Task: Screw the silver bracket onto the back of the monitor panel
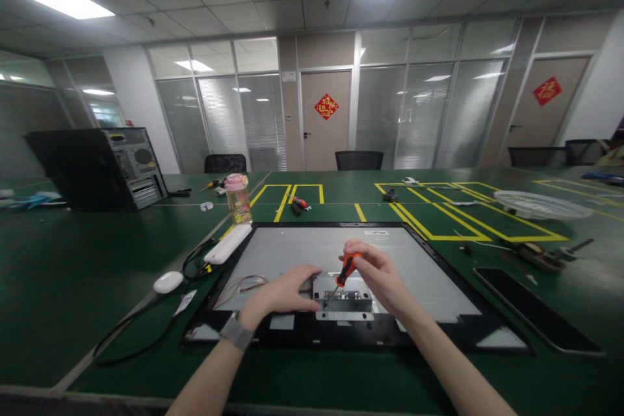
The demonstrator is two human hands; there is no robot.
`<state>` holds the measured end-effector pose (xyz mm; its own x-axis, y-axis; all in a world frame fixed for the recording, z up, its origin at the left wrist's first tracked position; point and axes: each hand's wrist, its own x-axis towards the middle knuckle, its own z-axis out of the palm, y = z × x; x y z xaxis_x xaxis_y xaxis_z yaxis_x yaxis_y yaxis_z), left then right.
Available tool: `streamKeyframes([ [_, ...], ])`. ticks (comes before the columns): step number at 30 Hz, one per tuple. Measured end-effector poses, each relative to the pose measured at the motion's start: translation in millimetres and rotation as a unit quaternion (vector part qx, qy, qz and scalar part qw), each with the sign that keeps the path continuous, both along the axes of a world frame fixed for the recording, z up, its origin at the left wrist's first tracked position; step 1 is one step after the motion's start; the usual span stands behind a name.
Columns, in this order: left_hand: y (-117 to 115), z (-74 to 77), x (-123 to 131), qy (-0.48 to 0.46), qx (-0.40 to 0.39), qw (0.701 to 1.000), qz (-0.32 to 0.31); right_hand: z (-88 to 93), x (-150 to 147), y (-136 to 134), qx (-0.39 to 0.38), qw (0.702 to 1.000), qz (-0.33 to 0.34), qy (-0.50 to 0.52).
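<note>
In my right hand (pixel 373 266) is a screwdriver (pixel 346 270) with an orange and black handle, held tilted. Its tip points down at the left part of a silver metal bracket (pixel 345 316). My left hand (pixel 295 289) rests at the bracket's left edge, thumb and fingers apart around that side. The bracket lies near the front of a flat monitor panel (pixel 292 247), which has a grey back and a black frame. Thin wires (pixel 241 286) run across the panel left of my hand. Whether the tip sits in a screw is too small to tell.
A white power brick (pixel 229 244) with black cables and a white mouse-like piece (pixel 168 282) lie left. Behind stand a pink-lidded bottle (pixel 238 198) and an open computer case (pixel 97 166). A black slab (pixel 536 309) and a white oval frame (pixel 541 205) lie right; pliers (pixel 297 203) lie beyond.
</note>
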<state>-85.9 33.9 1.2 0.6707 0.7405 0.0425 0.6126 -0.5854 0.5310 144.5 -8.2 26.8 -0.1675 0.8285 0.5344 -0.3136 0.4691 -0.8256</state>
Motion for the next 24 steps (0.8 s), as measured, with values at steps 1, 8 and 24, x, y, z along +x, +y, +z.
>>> streamKeyframes([
  [1,0.0,-0.2,-0.2,0.000,0.001,1.000,0.000,1.1,-0.3,-1.1,-0.005,1.000,0.007,0.005],
  [8,-1.4,2.1,0.4,0.003,-0.003,1.000,0.004,1.0,-0.7,-2.0,-0.022,0.999,0.022,0.008],
  [24,-4.9,6.8,2.8,0.000,-0.012,1.000,0.014,1.7,-3.3,-2.2,-0.029,0.999,0.021,0.019],
])
